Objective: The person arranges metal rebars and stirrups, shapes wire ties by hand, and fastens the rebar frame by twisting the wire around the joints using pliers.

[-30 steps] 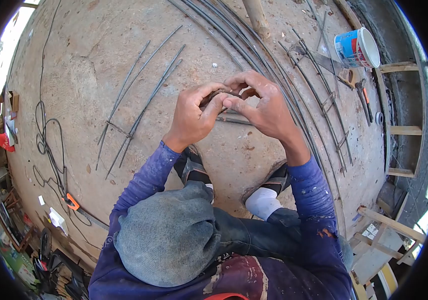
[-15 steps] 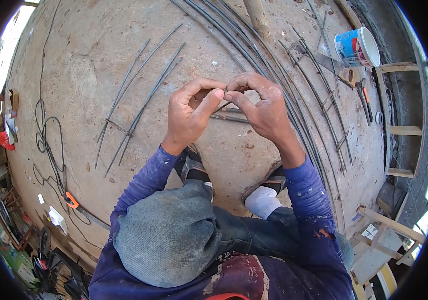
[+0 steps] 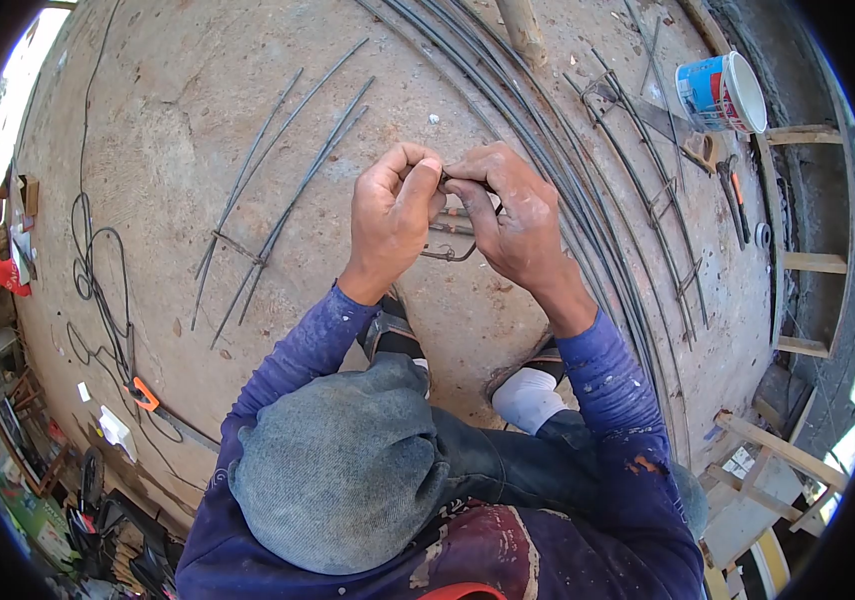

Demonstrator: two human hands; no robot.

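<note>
My left hand (image 3: 393, 215) and my right hand (image 3: 515, 215) meet above the floor, fingers pinched together at one spot. Between them is a dark bent metal rod (image 3: 464, 258), whose lower, hooked part hangs below my right fingers. Its upper end runs into the fingertips, so I cannot see how each hand grips it. Behind and below the hands, two dark bars (image 3: 456, 228) with reddish patches lie partly hidden. Left of my hands, long steel rods (image 3: 293, 208) lie joined by a short crosspiece (image 3: 238, 247).
A bundle of long steel rods (image 3: 493, 95) curves past on the right, beside a rod frame with crosspieces (image 3: 660, 205). Further right are a paint bucket (image 3: 723, 92), a handsaw (image 3: 700, 150) and a hammer (image 3: 733, 200). A black cable (image 3: 88, 265) and an orange-handled saw (image 3: 145, 394) lie left.
Both hands have turned slightly, and the bent rod's hooked lower part now shows below my right fingers. The view has shifted a little.
</note>
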